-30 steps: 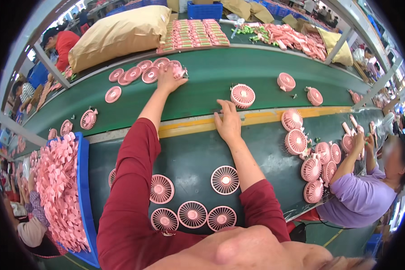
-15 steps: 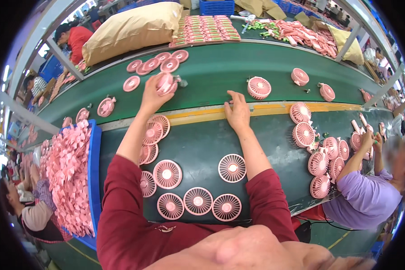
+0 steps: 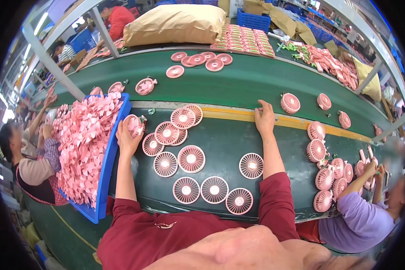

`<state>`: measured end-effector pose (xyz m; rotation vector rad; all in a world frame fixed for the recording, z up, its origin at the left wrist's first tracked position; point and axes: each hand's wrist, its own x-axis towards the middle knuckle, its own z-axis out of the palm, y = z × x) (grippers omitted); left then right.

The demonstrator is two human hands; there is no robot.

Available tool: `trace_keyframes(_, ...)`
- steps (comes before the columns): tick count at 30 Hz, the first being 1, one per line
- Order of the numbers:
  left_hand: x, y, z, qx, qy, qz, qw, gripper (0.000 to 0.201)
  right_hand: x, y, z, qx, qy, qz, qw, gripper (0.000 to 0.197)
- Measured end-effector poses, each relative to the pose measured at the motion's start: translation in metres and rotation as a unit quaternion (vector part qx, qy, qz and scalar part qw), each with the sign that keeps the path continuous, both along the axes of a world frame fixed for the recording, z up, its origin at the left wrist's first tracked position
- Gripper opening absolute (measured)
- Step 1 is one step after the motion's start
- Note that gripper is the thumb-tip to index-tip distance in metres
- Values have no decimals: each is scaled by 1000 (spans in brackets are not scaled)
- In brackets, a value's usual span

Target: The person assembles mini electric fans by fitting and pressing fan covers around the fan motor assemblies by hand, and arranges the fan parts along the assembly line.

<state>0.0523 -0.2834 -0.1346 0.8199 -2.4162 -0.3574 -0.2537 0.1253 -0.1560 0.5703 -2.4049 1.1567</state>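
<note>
Since a second ago our left hand (image 3: 127,135) came back from the belt gripping a pink fan (image 3: 134,124) | now beside blue tray (image 3: 104,171) edge | right hand (image 3: 264,119) flat, empty on yellow strip (image 3: 229,115)

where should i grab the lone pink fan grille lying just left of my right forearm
By its outer rim, coming from above. The pink fan grille lies flat on the green table, apart from its neighbours, so fingers can pinch opposite edges. The thin spokes look less sturdy to pinch.
</note>
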Motion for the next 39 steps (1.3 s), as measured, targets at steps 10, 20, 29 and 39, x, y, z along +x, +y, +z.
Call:
trace_keyframes(10, -31, 133, 68, 100, 118, -349, 924, 49, -2, -5, -4, 40, 30, -14, 999, 29)
trace_keyframes(20, -45, 275, 224, 183, 328, -846, 379, 16, -2, 0, -7, 33, 60, 14, 998, 22)
trace_keyframes(29, -42, 298, 244, 25, 449, -795, 408, 21, -10, -4, -10, 11, 52, 16, 998, 15)
trace_keyframes(39, -37, 244, 204, -26, 446, -698, 559, 15, -7, -2, -8, 27, 70, 1, 997, 14)
